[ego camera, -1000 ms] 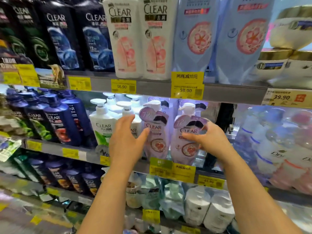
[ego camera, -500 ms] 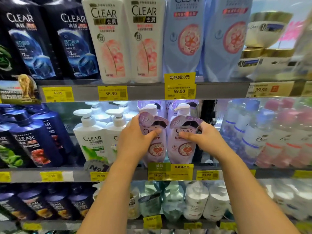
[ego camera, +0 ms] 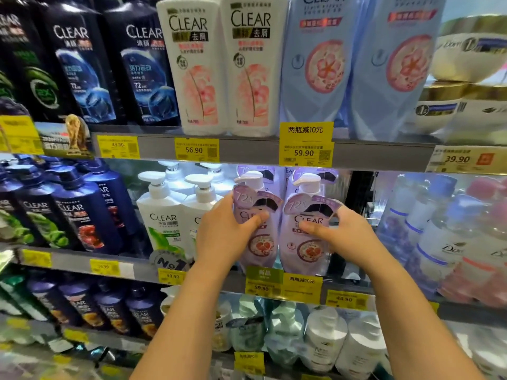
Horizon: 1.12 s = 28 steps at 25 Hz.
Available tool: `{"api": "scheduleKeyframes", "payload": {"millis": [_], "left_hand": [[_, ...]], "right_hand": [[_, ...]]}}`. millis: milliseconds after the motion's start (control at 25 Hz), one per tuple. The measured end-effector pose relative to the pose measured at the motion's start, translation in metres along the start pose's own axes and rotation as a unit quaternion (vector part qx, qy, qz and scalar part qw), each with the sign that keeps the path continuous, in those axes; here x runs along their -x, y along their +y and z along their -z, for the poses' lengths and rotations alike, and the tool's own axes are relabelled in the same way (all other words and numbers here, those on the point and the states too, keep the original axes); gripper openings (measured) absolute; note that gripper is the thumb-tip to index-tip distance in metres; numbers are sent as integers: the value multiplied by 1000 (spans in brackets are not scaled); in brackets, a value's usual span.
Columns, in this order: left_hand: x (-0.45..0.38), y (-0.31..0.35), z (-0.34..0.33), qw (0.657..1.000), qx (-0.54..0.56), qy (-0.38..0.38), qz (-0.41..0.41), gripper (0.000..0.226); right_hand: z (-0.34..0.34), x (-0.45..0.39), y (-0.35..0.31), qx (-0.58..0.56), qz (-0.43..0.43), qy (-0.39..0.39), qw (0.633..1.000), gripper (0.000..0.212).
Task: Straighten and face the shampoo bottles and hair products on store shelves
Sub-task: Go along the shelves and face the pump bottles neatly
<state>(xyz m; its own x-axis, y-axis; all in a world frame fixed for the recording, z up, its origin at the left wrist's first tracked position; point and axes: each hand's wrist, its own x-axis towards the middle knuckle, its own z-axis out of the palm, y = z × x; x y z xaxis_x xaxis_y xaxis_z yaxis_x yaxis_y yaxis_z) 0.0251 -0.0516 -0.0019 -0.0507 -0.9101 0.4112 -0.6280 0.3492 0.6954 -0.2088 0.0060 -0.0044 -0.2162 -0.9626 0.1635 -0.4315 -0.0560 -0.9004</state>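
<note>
both arms reach up to the middle shelf (ego camera: 356, 283). left hand (ego camera: 227, 234) wraps the left lilac bottle (ego camera: 259, 242), thumb across its label; right hand (ego camera: 337, 231) grasps the right lilac bottle (ego camera: 307, 242) just beside it. since half a second ago both thumbs sit a bit lower on the labels. fingers behind the bottles are hidden, and the dove bottles (ego camera: 450, 242) further right are a blur.

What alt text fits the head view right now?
Two bare hands, left hand and right hand, each hold a lilac plastic CLEAR pump bottle, left bottle and right bottle, on the middle grey metal shelf. White pump bottles stand beside them; yellow price tags line the shelf edges.
</note>
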Motion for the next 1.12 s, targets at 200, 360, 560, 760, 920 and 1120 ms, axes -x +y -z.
{"api": "scheduleKeyframes", "payload": {"millis": [200,360,560,760,920,1120], "left_hand": [[13,12,-3,999,-32,35,19,42],[18,17,-2,995,-42,71,55,64],[28,29,-9,988,-38,119,90,101],[39,35,-19,987,-50,110,109,93],[45,38,-24,986,-55,115,109,88],[46,42,-25,983,-63,123,117,89]], "right_hand": [[22,-5,9,-3,15,-54,998,57],[38,-18,25,-1,37,-10,999,43],[31,-54,40,16,3,20,1000,43],[24,-84,57,13,21,-67,997,55],[28,-84,67,10,40,-97,994,47],[31,-86,67,12,61,-127,990,47]]}}
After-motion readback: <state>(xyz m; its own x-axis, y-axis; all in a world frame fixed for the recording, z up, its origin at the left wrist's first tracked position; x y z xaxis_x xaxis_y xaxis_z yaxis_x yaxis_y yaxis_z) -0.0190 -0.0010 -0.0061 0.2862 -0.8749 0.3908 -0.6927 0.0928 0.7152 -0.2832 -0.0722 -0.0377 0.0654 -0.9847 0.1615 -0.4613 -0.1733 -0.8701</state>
